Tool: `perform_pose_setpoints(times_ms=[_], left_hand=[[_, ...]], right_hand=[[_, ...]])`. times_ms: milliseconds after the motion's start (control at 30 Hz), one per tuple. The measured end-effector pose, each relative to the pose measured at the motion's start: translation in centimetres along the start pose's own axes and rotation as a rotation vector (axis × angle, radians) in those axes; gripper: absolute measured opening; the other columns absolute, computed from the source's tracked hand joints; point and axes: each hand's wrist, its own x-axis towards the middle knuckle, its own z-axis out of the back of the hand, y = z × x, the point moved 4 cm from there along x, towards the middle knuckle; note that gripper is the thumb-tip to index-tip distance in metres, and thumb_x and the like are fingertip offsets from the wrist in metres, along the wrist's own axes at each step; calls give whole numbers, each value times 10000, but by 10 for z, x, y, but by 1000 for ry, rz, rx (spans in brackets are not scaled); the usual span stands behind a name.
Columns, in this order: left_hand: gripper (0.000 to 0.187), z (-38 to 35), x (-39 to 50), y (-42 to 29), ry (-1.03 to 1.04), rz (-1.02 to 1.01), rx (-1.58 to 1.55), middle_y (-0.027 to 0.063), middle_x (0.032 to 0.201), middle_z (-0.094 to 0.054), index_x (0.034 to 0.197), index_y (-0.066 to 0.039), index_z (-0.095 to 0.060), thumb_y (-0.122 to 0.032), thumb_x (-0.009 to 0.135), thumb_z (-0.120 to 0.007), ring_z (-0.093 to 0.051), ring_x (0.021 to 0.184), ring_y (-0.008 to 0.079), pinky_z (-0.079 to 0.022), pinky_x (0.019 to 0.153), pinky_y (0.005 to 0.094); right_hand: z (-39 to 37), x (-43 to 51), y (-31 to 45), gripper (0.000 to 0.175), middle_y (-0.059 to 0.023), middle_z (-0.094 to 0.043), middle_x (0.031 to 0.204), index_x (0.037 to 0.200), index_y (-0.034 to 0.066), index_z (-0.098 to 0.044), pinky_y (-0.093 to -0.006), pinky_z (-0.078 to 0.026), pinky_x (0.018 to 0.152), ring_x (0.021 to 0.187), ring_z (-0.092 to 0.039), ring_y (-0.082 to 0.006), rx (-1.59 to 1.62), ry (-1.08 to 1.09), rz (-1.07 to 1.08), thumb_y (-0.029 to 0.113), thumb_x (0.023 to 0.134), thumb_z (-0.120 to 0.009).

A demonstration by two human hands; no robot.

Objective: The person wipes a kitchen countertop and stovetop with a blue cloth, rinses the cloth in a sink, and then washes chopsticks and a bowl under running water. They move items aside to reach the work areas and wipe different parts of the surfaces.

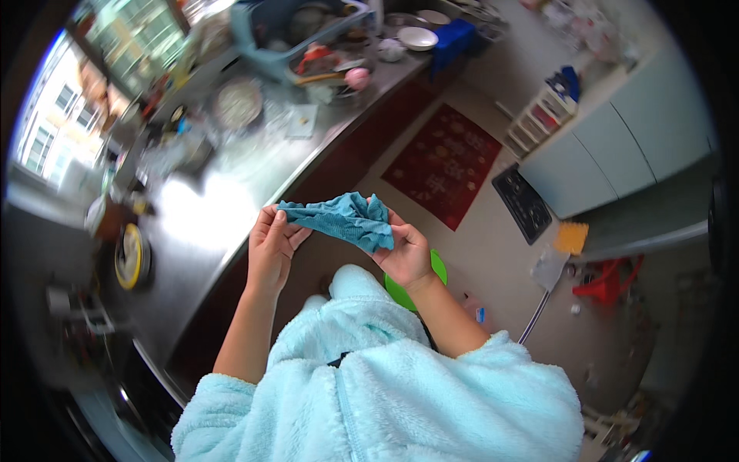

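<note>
A crumpled blue-green cloth [346,219] is stretched between my two hands, in front of my body at the edge of the counter. My left hand [273,245] pinches its narrow left end between thumb and fingers. The bunched right end rests in my right hand [409,249], with the thumb at its side and some fingers hidden behind the fabric. Below my right forearm, a bright green round container [440,268] is partly covered by my arm and my fluffy light-blue clothing.
A metal counter [231,242] runs diagonally on the left, holding a yellow-rimmed round object [131,257], plastic bags and a blue plastic basin [239,29]. On the floor lie a red mat [444,164] and a black mat [521,203]. A red plastic object [603,283] stands at right.
</note>
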Motion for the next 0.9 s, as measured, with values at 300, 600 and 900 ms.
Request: perform_pose_setpoints(times_ms=[300,600,900], left_hand=[[102,-102,194,85,147,422,-163,68,1075,-669,1071,-70,-561,-170,1061,-545,-688,1025,223,-573,954,394],[144,-276,445,161,232,337,-175,93,1114,-683,1109,-54,-572,-185,1065,-535,-685,1075,248,-554,998,412],[96,-406,664,171,187,54,-241,67,1044,-675,1080,-83,-535,-178,1067,-530,-694,999,219,-569,955,397]], right_hand=[[77,58,128,436,-53,-557,1458,1431,153,-553,-403,-493,1043,1309,-545,-237,165,-439,454,158,997,-508],[160,203,383,341,-58,-594,1391,1379,147,-567,-439,-506,1058,1288,-573,-234,-85,-572,596,128,1039,-542],[170,346,657,320,-60,-579,1282,1388,127,-543,-467,-509,1024,1175,-598,-221,-352,-550,697,196,1077,-508]])
